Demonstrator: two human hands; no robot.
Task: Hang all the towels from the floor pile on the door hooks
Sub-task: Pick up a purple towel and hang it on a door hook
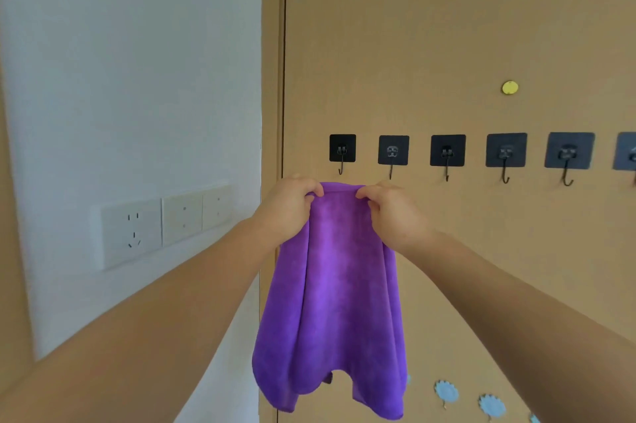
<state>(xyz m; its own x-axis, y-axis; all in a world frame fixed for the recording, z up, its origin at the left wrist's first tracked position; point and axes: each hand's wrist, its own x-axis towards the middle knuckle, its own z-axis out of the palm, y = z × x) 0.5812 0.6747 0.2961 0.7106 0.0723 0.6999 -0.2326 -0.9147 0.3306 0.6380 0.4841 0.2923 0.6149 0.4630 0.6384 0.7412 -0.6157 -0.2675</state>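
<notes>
Here, a tan door (447, 26) beside a white wall (137, 61) bears six hooks (447, 151), while left hand (289, 209) and right hand (392, 216) pinch one purple towel (337, 285).

A tan door (447, 26) carries a level row of black stick-on hooks (447, 150), a round yellow sticker (509, 87) above them and blue paper shapes (446, 391) lower down.

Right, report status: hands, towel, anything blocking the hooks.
Left hand and right hand both grip the towel by its top edge. Towel held up just below the two leftmost hooks, not hooked yet. Hooks in view bare; nothing in the way.
</notes>
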